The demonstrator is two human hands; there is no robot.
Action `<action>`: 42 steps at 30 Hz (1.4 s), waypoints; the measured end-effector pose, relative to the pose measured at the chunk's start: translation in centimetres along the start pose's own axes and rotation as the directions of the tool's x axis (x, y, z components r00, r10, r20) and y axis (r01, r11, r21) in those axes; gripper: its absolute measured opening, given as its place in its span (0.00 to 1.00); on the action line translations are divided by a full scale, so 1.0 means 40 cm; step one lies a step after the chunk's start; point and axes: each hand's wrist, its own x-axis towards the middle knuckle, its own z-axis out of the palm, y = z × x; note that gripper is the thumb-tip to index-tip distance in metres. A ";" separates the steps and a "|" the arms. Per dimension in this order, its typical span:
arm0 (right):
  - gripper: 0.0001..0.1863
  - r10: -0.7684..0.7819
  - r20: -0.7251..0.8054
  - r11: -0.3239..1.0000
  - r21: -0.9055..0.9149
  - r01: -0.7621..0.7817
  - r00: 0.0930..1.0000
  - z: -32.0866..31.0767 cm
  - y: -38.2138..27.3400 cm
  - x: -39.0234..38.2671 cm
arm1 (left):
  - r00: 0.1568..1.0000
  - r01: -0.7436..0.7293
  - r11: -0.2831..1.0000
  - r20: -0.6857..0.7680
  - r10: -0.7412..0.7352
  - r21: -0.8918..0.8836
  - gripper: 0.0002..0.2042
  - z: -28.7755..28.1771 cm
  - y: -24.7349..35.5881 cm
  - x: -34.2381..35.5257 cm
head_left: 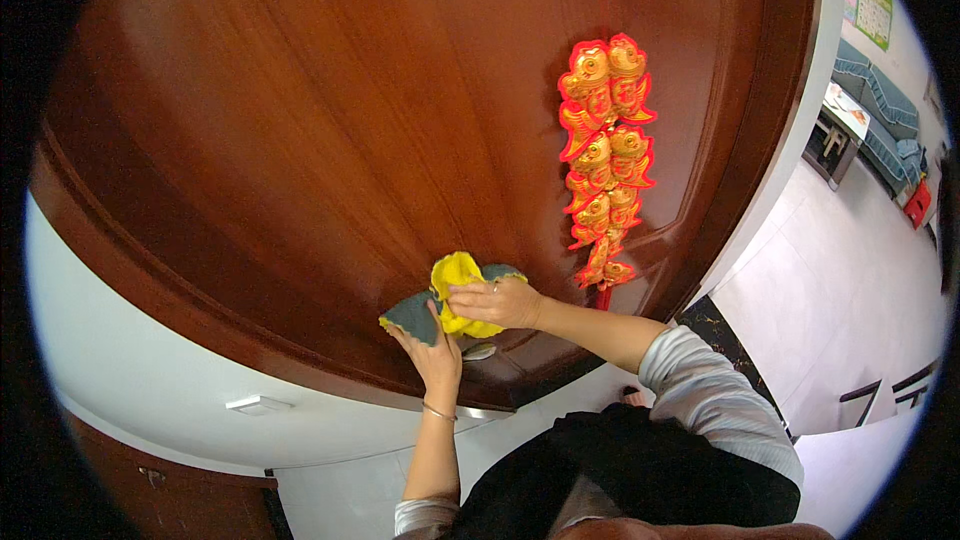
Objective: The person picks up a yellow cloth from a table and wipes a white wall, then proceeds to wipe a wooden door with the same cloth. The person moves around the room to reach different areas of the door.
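Note:
A two-sided cleaning cloth [455, 270], yellow on one face and dark grey on the other, is bunched between my hands in front of the brown wooden door [330, 140]. My left hand [432, 358] grips its grey part from below, thumb up. From the right, my right hand [508, 302] holds the yellow part, fingers curled over it and a ring on one finger. Just beneath the cloth, a metal door handle [480, 351] shows in part. Whether the cloth touches the door is hard to tell.
A red and gold fish-shaped hanging ornament [606, 160] is on the door, right of my hands. Through the doorway at right stand a blue sofa [885, 115] and a low table [840, 130] on a pale tiled floor [790, 270]. Another brown door [180, 495] is at lower left.

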 end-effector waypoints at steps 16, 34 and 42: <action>0.19 0.428 0.703 0.123 0.578 -0.807 0.568 -0.269 -0.064 -0.414 | 0.996 0.065 0.842 -0.010 -0.084 -0.535 0.26 -0.085 0.389 0.104; 0.21 0.806 0.510 -0.201 0.714 -0.670 0.301 -0.639 0.112 -0.564 | 0.488 -0.870 0.475 0.386 0.783 0.136 0.07 -0.293 0.402 0.597; 0.25 0.787 -0.365 0.613 0.548 -0.569 0.497 -0.816 0.346 -0.117 | 0.840 -0.520 0.840 0.084 0.535 -0.151 0.14 -0.502 0.276 0.654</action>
